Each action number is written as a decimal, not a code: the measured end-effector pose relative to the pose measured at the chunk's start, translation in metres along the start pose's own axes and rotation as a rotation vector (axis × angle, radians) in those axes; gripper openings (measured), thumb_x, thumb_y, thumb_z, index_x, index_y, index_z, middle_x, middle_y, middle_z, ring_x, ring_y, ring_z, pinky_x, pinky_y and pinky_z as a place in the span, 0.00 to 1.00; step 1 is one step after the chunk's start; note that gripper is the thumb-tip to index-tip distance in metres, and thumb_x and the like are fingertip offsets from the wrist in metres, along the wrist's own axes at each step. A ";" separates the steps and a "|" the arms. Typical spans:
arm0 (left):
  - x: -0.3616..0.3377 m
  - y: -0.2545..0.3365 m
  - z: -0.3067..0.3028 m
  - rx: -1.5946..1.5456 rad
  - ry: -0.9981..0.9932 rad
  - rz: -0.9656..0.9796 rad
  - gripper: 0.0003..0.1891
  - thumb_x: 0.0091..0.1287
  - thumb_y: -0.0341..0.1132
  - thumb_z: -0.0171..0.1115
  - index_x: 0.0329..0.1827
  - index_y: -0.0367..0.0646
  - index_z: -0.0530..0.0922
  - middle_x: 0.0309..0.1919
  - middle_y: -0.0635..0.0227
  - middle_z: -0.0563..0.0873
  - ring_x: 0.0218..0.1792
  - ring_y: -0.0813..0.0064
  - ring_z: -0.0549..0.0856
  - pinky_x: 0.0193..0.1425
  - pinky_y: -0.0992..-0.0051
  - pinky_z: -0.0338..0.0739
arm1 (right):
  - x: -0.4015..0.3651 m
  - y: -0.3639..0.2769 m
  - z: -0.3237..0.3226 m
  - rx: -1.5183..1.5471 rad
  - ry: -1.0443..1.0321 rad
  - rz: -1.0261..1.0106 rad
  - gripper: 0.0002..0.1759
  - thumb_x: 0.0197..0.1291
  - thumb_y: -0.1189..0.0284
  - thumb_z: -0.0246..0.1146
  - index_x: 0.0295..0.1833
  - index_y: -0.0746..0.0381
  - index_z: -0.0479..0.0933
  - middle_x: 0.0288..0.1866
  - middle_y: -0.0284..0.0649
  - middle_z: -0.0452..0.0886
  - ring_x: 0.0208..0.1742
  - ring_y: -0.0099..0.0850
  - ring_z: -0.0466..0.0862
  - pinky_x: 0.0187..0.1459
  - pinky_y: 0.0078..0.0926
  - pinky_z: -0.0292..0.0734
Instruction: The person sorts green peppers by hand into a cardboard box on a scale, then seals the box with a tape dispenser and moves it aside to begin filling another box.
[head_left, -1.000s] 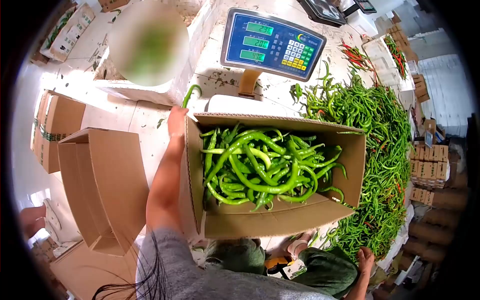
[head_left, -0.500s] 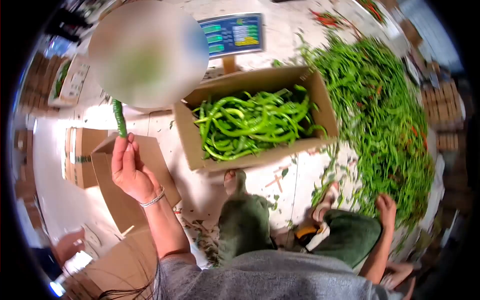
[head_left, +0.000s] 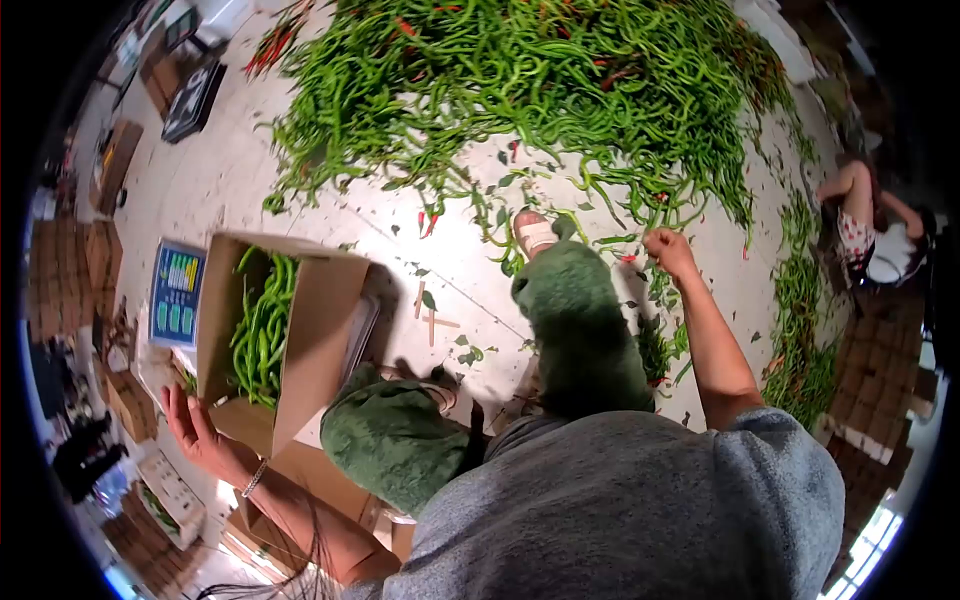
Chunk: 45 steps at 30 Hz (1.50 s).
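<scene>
My left hand (head_left: 200, 436) is beside the near corner of a cardboard box (head_left: 328, 300), fingers stretched out and holding nothing; a bracelet is on its wrist. Long green chili peppers (head_left: 265, 330) lie inside this box. Ahead of my right knee, my right hand (head_left: 670, 252) is closed in a loose fist above the floor. Whatever it may hold is hidden. Nearby, a big pile of green chilies (head_left: 520, 80) with a few red ones spreads over the floor.
A blue scale display (head_left: 178, 295) stands left of the box. Open cardboard (head_left: 315, 475) lies by my left forearm. Another person (head_left: 885, 235) sits at far right, near a strip of chilies (head_left: 795, 290). Stacked cartons (head_left: 65, 280) line the left side.
The view has swung right, toward the chili pile. My left hand has let go of the green chili it held. My right hand has moved out from my knee, over the floor.
</scene>
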<state>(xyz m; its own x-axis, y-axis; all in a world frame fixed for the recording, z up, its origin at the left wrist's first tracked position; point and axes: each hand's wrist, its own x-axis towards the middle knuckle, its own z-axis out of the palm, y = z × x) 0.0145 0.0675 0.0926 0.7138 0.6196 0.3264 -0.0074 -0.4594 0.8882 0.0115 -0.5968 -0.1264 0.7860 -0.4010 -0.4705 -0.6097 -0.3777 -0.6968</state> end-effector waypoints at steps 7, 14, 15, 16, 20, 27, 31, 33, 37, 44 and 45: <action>-0.053 0.053 0.173 -0.103 -0.588 -0.104 0.15 0.62 0.30 0.58 0.52 0.38 0.78 0.61 0.61 0.73 0.58 0.70 0.73 0.60 0.73 0.68 | 0.105 0.041 -0.015 -0.284 -0.055 -0.062 0.41 0.52 0.50 0.65 0.67 0.60 0.64 0.67 0.52 0.65 0.68 0.45 0.65 0.66 0.35 0.60; -0.137 0.011 0.286 -0.090 -1.112 -0.546 0.13 0.63 0.25 0.58 0.51 0.35 0.78 0.51 0.65 0.80 0.47 0.78 0.79 0.51 0.79 0.72 | 0.304 -0.020 0.015 -0.408 0.109 -0.278 0.43 0.50 0.46 0.64 0.69 0.51 0.62 0.70 0.47 0.61 0.69 0.43 0.63 0.66 0.37 0.60; -0.144 0.010 0.299 -0.079 -1.153 -0.577 0.13 0.64 0.24 0.56 0.51 0.35 0.77 0.50 0.66 0.81 0.48 0.77 0.79 0.52 0.78 0.72 | 0.331 -0.018 0.028 -0.269 0.121 -0.216 0.45 0.48 0.44 0.65 0.69 0.51 0.61 0.68 0.48 0.63 0.67 0.44 0.66 0.64 0.38 0.62; -0.149 0.006 0.311 -0.096 -1.191 -0.678 0.13 0.64 0.23 0.56 0.52 0.35 0.77 0.49 0.66 0.81 0.48 0.77 0.79 0.53 0.78 0.72 | 0.355 -0.014 0.040 -0.142 0.153 -0.126 0.45 0.47 0.44 0.66 0.67 0.52 0.60 0.66 0.49 0.65 0.65 0.45 0.67 0.62 0.38 0.63; -0.150 -0.010 0.361 -0.011 -1.302 -0.771 0.14 0.66 0.23 0.54 0.54 0.35 0.76 0.49 0.66 0.81 0.50 0.76 0.79 0.55 0.76 0.72 | 0.388 -0.014 0.089 0.114 0.452 -0.107 0.38 0.43 0.59 0.72 0.58 0.54 0.60 0.57 0.52 0.70 0.57 0.49 0.72 0.55 0.42 0.68; -0.136 -0.043 0.469 0.050 -1.401 -0.762 0.13 0.65 0.26 0.54 0.52 0.39 0.78 0.49 0.69 0.82 0.50 0.74 0.80 0.52 0.74 0.73 | 0.334 -0.044 0.116 0.443 0.386 -0.018 0.31 0.46 0.77 0.64 0.57 0.54 0.62 0.51 0.49 0.75 0.50 0.51 0.76 0.50 0.42 0.70; -0.135 -0.051 0.556 0.014 -1.516 -0.642 0.13 0.63 0.26 0.55 0.51 0.41 0.78 0.47 0.72 0.83 0.47 0.78 0.80 0.50 0.77 0.74 | 0.300 -0.023 0.121 0.236 0.289 -0.195 0.33 0.51 0.70 0.64 0.63 0.49 0.61 0.53 0.50 0.75 0.53 0.46 0.77 0.51 0.38 0.72; -0.134 -0.070 0.592 0.005 -1.535 -0.573 0.12 0.64 0.28 0.56 0.50 0.43 0.79 0.46 0.75 0.83 0.45 0.80 0.80 0.48 0.77 0.73 | 0.308 -0.011 0.106 0.061 0.356 -0.115 0.33 0.53 0.63 0.65 0.65 0.50 0.62 0.55 0.49 0.73 0.54 0.45 0.76 0.52 0.37 0.73; -0.146 -0.074 0.644 0.129 -1.471 -0.640 0.14 0.65 0.36 0.57 0.53 0.50 0.77 0.43 0.79 0.82 0.46 0.81 0.78 0.49 0.72 0.72 | 0.373 -0.047 0.065 -0.220 0.555 -0.540 0.35 0.55 0.55 0.64 0.67 0.49 0.63 0.64 0.51 0.69 0.62 0.44 0.71 0.60 0.37 0.68; -0.172 -0.101 0.704 0.152 -1.484 -0.789 0.28 0.62 0.39 0.59 0.67 0.56 0.65 0.67 0.75 0.67 0.66 0.69 0.65 0.60 0.48 0.60 | 0.463 -0.053 0.098 -0.414 0.322 -0.405 0.44 0.46 0.55 0.69 0.70 0.41 0.58 0.72 0.50 0.56 0.72 0.51 0.54 0.68 0.42 0.55; -0.175 -0.101 0.707 0.121 -1.462 -0.809 0.28 0.62 0.39 0.59 0.68 0.56 0.64 0.68 0.75 0.66 0.67 0.69 0.64 0.60 0.47 0.59 | 0.453 -0.052 0.096 -0.360 0.251 -0.381 0.43 0.46 0.57 0.69 0.70 0.42 0.58 0.71 0.51 0.57 0.71 0.50 0.57 0.67 0.42 0.57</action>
<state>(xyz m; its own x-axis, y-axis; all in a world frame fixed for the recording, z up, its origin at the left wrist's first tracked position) 0.3851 -0.4442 -0.2827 0.5148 -0.3362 -0.7886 0.6641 -0.4254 0.6149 0.4094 -0.6790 -0.3553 0.9354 -0.3500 -0.0495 -0.3194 -0.7767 -0.5428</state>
